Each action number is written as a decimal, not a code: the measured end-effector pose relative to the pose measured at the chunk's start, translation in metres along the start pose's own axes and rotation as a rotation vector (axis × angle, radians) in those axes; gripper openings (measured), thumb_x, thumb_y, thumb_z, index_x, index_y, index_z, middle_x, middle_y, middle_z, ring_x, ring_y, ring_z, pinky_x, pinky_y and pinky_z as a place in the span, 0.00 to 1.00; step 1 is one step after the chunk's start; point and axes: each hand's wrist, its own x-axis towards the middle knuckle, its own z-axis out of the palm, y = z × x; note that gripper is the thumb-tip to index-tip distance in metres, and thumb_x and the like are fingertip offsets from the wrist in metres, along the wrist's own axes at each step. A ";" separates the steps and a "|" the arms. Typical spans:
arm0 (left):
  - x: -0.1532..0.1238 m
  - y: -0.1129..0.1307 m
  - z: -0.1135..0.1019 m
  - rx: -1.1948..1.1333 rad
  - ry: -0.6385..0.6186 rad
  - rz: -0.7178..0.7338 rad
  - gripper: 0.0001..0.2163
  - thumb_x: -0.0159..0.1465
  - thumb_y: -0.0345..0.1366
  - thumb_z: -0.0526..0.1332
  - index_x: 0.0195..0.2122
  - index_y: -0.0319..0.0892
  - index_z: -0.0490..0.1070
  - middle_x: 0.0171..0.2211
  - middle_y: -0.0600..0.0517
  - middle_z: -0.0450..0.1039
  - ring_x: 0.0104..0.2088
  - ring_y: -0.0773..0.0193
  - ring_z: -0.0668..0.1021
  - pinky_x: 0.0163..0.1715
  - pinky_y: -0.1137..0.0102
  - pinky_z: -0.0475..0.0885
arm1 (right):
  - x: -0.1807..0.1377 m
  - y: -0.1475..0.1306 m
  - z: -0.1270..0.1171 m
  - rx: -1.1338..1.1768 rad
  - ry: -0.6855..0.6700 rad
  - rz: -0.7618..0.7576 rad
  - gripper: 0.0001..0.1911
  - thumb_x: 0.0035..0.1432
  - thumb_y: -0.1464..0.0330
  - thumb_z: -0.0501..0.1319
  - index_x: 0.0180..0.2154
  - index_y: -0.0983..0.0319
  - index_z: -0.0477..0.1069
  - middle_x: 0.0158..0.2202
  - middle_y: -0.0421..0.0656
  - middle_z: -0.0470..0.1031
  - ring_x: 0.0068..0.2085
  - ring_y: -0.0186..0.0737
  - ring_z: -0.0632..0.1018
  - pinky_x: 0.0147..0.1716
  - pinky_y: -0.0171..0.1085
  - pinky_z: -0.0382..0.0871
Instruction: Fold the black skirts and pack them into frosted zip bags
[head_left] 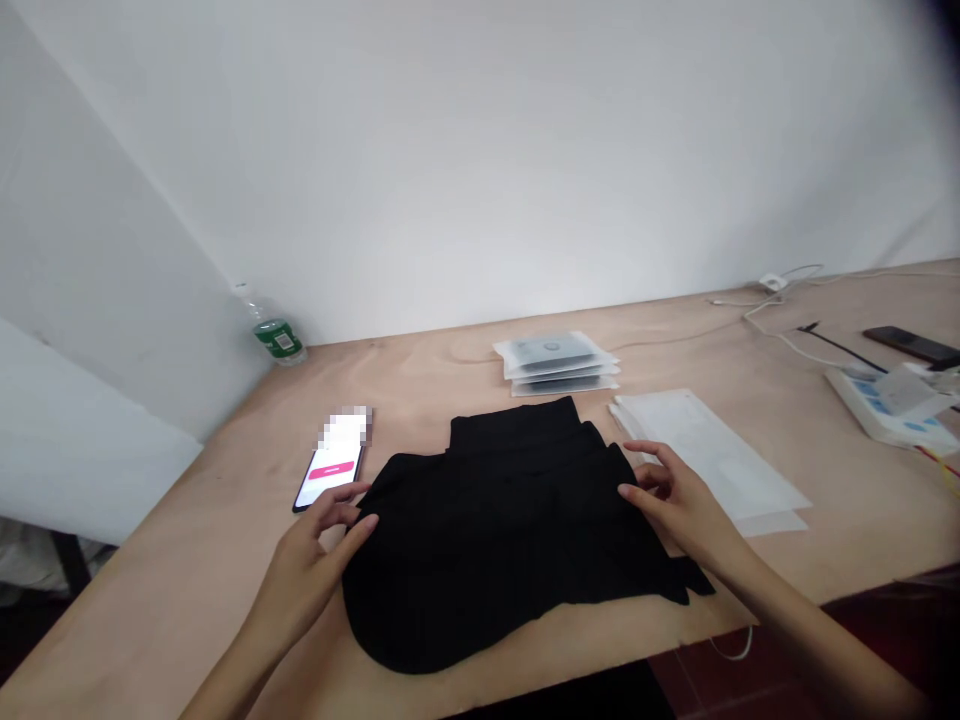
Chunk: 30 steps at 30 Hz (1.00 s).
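A black garment (pixel 510 530) lies partly folded on the wooden table (pixel 187 580) in front of me. My left hand (pixel 315 550) rests at the garment's left edge, fingers stretched out and touching the cloth. My right hand (pixel 675 495) sits at its right edge, fingers loosely curled on the fabric. Neither hand visibly grips anything.
A lit phone (pixel 330 475) lies just left of the garment. Clear plastic bags (pixel 712 460) lie to the right, and a stack of packed bags (pixel 559 362) behind. A bottle (pixel 274 330) stands in the corner. Cables (pixel 787 320), a dark remote (pixel 911 345) and a white device (pixel 892 400) sit at far right.
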 end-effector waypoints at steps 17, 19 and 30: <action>-0.030 -0.030 0.003 -0.138 0.119 -0.223 0.22 0.53 0.52 0.59 0.44 0.45 0.67 0.33 0.50 0.76 0.34 0.56 0.78 0.33 0.64 0.74 | -0.030 -0.089 0.097 -0.670 -0.204 -0.745 0.16 0.59 0.67 0.53 0.50 0.56 0.64 0.49 0.46 0.68 0.44 0.46 0.68 0.42 0.47 0.62; -0.028 -0.033 0.006 -0.225 0.134 -0.236 0.22 0.51 0.51 0.61 0.43 0.43 0.68 0.32 0.50 0.76 0.34 0.56 0.78 0.34 0.65 0.74 | -0.030 -0.091 0.118 -0.705 -0.255 -0.743 0.18 0.59 0.65 0.53 0.52 0.55 0.63 0.52 0.45 0.67 0.46 0.48 0.67 0.42 0.49 0.61; -0.019 0.041 -0.003 -0.306 0.259 -0.118 0.18 0.51 0.45 0.63 0.41 0.44 0.67 0.26 0.55 0.74 0.31 0.62 0.77 0.35 0.67 0.72 | -0.024 -0.094 0.129 -0.375 -0.179 -0.428 0.12 0.60 0.67 0.52 0.44 0.56 0.70 0.43 0.41 0.74 0.43 0.42 0.71 0.42 0.43 0.62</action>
